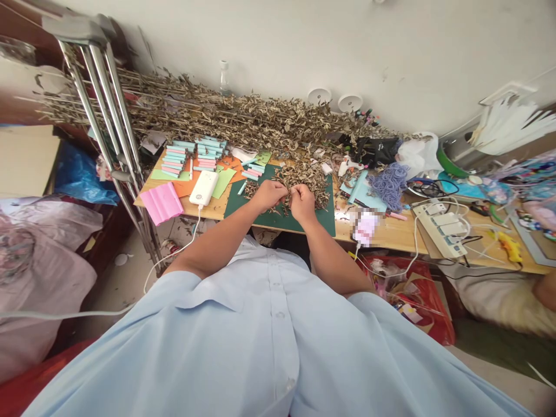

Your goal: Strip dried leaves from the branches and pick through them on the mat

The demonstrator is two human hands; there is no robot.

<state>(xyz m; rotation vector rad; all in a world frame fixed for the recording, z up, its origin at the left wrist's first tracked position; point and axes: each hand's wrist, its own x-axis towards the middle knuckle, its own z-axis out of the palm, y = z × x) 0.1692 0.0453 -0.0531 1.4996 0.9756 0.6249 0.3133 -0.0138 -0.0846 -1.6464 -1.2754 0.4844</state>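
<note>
Left hand (pixel 271 194) and right hand (pixel 303 202) nearly meet over the green mat (pixel 278 222), fingers pinched inward, any held scrap too small to tell; dried leaves (pixel 308 174) lie heaped on it, likely for easy reach; stacked paper rolls (pixel 175 158) sit left of it.

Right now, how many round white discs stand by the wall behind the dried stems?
2. One disc is just behind the dried stems; the other disc is to its right. More could be hidden behind the stems.
</note>
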